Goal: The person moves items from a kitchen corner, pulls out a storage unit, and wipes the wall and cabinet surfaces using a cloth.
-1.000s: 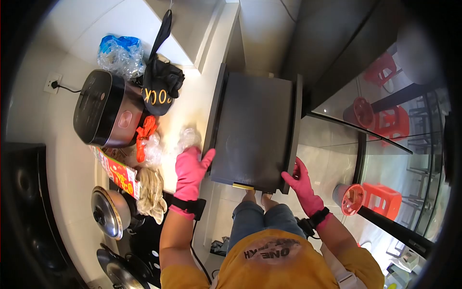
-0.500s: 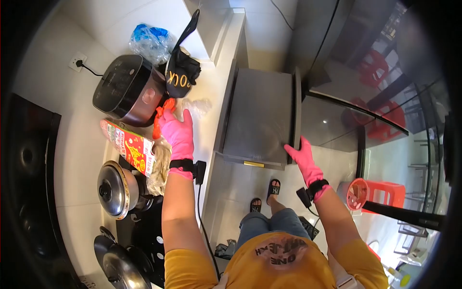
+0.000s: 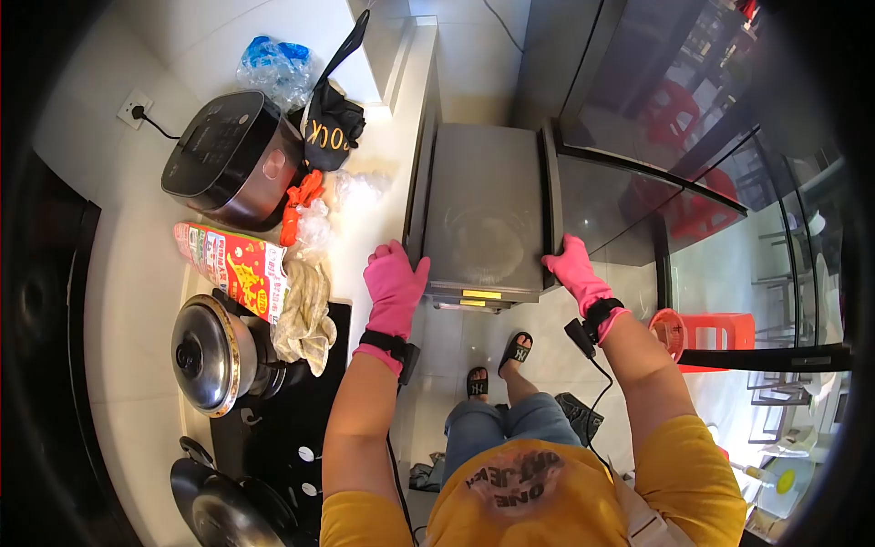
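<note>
Dark box (image 3: 483, 196) between white counter (image 3: 369, 232) and glossy panel (image 3: 606, 196). Pink-gloved left hand (image 3: 396, 284) at its near-left corner, right hand (image 3: 576, 270) at right edge; from where I stand, can't tell if either grips.

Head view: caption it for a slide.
Pink-gloved left hand and right hand flank a dark boxy unit beside a counter bearing a rice cooker.

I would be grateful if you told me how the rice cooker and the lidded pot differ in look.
The rice cooker is boxy with rounded corners, while the lidded pot is round. The rice cooker has a dark top, whereas the lidded pot has a shiny silver lid with a black knob. The rice cooker looks larger in this view than the lidded pot. Both are closed.
</note>
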A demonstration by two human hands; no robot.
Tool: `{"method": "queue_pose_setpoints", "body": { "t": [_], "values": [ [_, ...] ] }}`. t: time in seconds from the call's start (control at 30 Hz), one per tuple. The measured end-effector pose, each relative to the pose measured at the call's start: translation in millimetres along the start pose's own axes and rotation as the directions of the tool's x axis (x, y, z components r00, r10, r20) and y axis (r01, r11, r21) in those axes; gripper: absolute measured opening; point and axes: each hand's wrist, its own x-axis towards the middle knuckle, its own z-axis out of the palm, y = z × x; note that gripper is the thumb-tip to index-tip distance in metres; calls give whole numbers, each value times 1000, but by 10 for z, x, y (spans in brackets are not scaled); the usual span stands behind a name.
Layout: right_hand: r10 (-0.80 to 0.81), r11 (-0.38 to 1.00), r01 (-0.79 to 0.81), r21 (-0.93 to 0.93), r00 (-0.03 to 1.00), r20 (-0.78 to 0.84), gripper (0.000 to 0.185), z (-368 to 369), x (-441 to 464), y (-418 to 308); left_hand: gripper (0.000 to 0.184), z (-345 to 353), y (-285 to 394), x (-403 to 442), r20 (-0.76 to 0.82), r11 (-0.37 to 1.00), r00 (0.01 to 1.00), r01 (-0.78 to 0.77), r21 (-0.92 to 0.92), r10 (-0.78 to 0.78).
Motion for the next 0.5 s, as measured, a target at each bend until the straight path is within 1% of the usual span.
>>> {"method": "queue_pose_setpoints", "body": {
  "t": [0.07,0.1,0.2,0.3,0.33,0.4,0.43,0.5],
  "values": [
    [-30,1000,30,0,999,-45,42,-2,-109,8,68,89,-25,-24,-28,999,999,-34,-10,34],
    [-17,1000,17,3,999,-28,42,-13,-170,8,69,123,-31,-40,-42,999,998,-53,-12,53],
    [29,999,-31,42,999,40,44,-61,-332,-17,73,120,30,-79,41,998,998,-46,-31,48],
    [78,997,-78,-6,993,91,53,-81,-447,-14,78,-17,145,-204,88,997,993,-73,-10,73],
    [59,997,-64,49,993,104,50,-98,-484,-11,78,25,129,-251,43,995,994,-100,-24,101],
    [29,995,-39,93,994,108,48,-45,-517,111,78,183,69,-325,-47,987,987,-154,-49,151],
    [14,993,-27,116,994,111,47,-48,-559,102,77,211,62,-335,16,993,995,-100,-59,101],
    [53,984,-68,167,994,93,43,-64,-694,83,75,257,46,-362,142,998,990,13,-69,-3]
  ]
}}
